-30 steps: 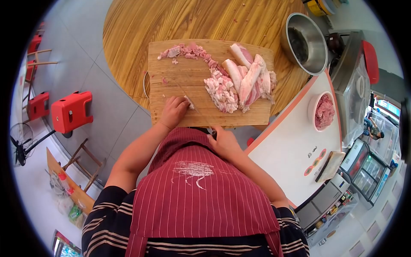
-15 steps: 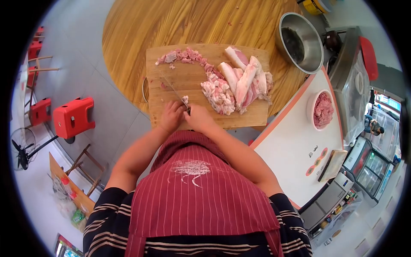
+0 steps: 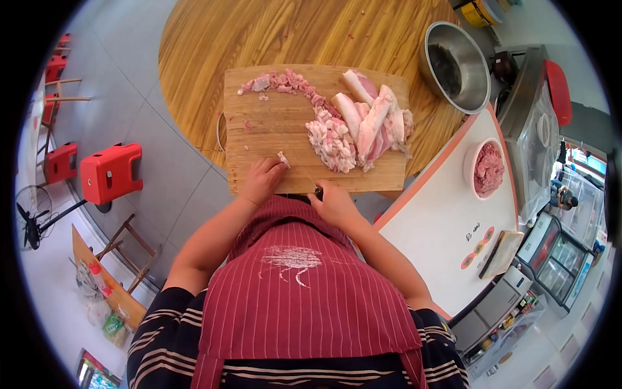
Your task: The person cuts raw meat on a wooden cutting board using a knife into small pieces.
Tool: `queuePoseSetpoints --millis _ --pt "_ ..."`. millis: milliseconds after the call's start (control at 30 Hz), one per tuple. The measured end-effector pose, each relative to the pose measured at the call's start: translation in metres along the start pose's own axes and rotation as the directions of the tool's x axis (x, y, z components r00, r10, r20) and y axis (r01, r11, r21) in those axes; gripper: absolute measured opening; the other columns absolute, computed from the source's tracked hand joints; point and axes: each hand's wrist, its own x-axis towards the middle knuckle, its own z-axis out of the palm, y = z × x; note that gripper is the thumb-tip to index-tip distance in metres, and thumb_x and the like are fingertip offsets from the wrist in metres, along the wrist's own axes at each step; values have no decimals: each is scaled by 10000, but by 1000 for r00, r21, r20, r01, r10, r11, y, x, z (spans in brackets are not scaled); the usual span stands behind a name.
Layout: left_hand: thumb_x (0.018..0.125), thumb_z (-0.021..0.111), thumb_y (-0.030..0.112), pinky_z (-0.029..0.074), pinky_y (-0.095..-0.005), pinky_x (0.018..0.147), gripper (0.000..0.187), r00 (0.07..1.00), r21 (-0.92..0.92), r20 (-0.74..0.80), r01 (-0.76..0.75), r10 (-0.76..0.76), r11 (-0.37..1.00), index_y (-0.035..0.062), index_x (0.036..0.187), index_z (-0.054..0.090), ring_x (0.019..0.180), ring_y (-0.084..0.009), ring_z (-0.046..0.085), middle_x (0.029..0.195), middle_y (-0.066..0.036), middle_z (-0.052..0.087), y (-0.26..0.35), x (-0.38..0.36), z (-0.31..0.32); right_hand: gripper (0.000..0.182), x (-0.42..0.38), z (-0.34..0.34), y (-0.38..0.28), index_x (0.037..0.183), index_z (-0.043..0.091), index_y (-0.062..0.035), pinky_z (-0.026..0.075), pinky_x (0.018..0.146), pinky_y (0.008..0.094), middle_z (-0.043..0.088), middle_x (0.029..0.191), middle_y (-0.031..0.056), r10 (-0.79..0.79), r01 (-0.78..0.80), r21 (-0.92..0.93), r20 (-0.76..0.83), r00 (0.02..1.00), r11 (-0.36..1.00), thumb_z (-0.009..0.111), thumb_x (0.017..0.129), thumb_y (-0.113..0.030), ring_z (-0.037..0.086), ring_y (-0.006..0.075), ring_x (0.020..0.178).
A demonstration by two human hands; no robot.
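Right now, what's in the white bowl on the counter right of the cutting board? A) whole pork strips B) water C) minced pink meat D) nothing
C: the white bowl on the counter holds pink minced meat, while the uncut pork strips lie on the cutting board.

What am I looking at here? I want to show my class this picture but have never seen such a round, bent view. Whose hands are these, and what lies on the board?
The camera sits on a person's head and looks down, so the wide lens bends the edges. Below is their striped apron. The left hand rests by a small piece of meat on the wooden cutting board. The right hand grips a knife handle. Chopped meat and bigger strips lie farther back, on a round table.
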Motion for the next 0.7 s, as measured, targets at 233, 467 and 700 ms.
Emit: queuePoseSetpoints --millis 233,467,700 --pt "687 644 111 421 -362 730 238 1000 48 -18 25 -24 999 79 921 613 851 -242 537 931 -54 573 -2 -4 9 348 -20 5 -6 1042 551 12 470 751 480 631 859 249 105 -93 -80 163 981 992 575 844 -274 600 415 840" --pt "667 653 116 421 -386 737 257 997 -8 -78 5 -6 1000 72 918 623 845 -269 528 941 -79 575 -6 -5 15 296 2 30 -2 954 567 25 478 747 488 629 854 256 42 -36 -37 169 985 999 566 840 -248 605 420 816" --pt "690 638 107 431 -395 749 245 999 94 12 39 -40 995 85 934 636 863 -274 545 950 -71 588 -7 -10 16 255 74 32 -17 872 631 25 481 742 473 636 835 248 -80 95 -106 141 987 990 588 809 -219 613 406 823"
